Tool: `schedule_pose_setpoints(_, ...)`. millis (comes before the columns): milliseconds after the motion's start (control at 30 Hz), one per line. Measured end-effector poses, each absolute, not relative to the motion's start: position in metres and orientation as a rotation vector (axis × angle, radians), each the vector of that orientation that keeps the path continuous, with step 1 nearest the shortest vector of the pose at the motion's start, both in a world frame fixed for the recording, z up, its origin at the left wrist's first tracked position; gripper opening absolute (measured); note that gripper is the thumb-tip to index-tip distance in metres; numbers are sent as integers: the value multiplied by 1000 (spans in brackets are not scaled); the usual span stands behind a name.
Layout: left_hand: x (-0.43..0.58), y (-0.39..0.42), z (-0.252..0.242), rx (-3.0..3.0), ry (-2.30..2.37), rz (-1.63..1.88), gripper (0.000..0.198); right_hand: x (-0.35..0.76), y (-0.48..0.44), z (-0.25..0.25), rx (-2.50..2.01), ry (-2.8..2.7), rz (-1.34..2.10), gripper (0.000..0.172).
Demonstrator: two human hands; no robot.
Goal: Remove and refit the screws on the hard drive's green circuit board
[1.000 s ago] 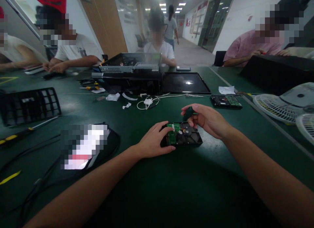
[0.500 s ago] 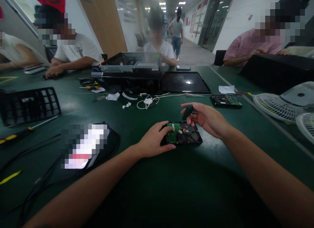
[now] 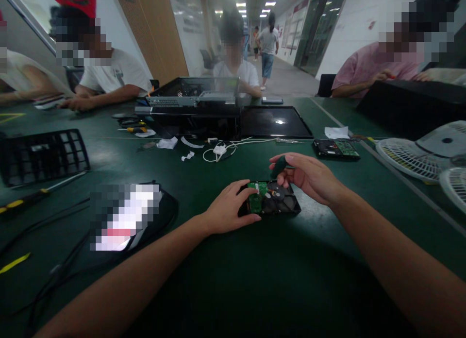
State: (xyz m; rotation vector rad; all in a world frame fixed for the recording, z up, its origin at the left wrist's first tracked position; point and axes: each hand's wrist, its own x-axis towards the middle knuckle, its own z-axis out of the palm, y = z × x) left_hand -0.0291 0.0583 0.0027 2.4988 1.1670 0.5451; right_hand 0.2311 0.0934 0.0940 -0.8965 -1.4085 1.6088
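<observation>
A black hard drive with a green circuit board lies face up on the green table in front of me. My left hand grips its left end, fingers curled over the board. My right hand hovers just above the drive's far right corner, fingers closed round the dark handle of a small screwdriver that points down at the drive.
A second hard drive lies further right. An open computer case and a dark panel sit behind. White cable, a black grille, a yellow-handled screwdriver, a black pouch and white fan parts lie around. Other people sit around the table.
My right hand with the screwdriver has shifted very slightly over the drive. A person in the far corridor has walked further away. My left hand has stayed put.
</observation>
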Motion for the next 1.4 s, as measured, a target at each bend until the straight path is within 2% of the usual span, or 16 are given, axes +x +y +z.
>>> schedule_pose_setpoints(433, -29, 57, 5, 2491, 1187, 516, 74, 231, 94, 92, -899, -1437, 1575, 24)
schedule_pose_setpoints(600, -29, 57, 5, 2488, 1188, 523, 74, 232, 95, 92, -912, -1431, 1557, 30)
schedule_pose_setpoints(767, -29, 58, 2, 2497, 1189, 515, 74, 232, 92, 95, -978, -1518, 1462, 20)
schedule_pose_setpoints(933, -30, 58, 2, 2494, 1195, 517, 73, 232, 93, 93, -940, -1458, 1513, 14)
schedule_pose_setpoints(1100, -29, 57, 3, 2495, 1197, 517, 74, 232, 94, 93, -941, -1409, 1547, 27)
schedule_pose_setpoints(1400, -30, 57, 5, 2496, 1187, 517, 73, 232, 92, 95, -996, -1501, 1501, 21)
